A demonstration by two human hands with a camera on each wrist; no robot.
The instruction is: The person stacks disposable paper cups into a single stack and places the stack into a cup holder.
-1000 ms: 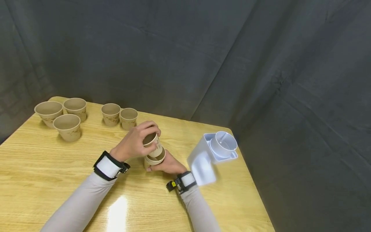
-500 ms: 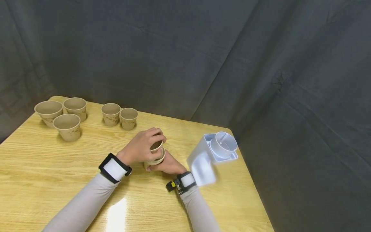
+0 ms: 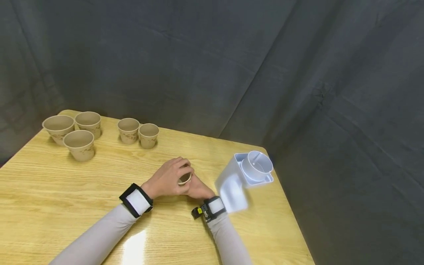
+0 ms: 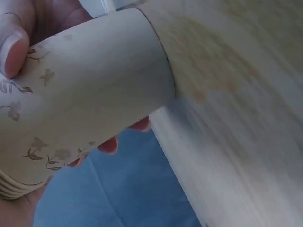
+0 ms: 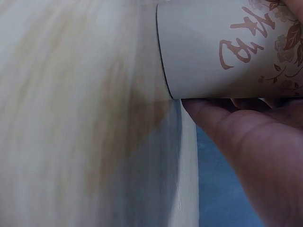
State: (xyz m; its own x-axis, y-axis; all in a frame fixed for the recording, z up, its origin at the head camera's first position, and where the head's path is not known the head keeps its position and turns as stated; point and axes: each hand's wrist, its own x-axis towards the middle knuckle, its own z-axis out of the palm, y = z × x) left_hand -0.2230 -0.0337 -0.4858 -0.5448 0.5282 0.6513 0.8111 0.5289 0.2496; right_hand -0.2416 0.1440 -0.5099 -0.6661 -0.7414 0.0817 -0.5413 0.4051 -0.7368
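My left hand (image 3: 170, 178) curls its fingers over the rim of a tan paper cup (image 3: 184, 178) near the middle of the table. Below it, my right hand (image 3: 198, 188) holds a stack of paper cups, mostly hidden in the head view by the left hand. The left wrist view shows the stack's lowest cup (image 4: 94, 90) with brown flower prints, fingers round it and several rims close together at its lower left. In the right wrist view, the cup wall (image 5: 208, 52) bears reddish lettering, and its base touches or nearly touches the wood.
Larger paper cups (image 3: 79, 145) stand at the left of the wooden table (image 3: 109, 173). Two smaller cups (image 3: 128, 130) are at the back. A pale bluish-white plastic container (image 3: 232, 180) with a round cup-like part on top stands right of the right arm. Dark cloth (image 3: 198, 73) hangs behind.
My left hand has moved down and right, lowering its cup into the stack in my right hand. The right hand stays in place around the stack.
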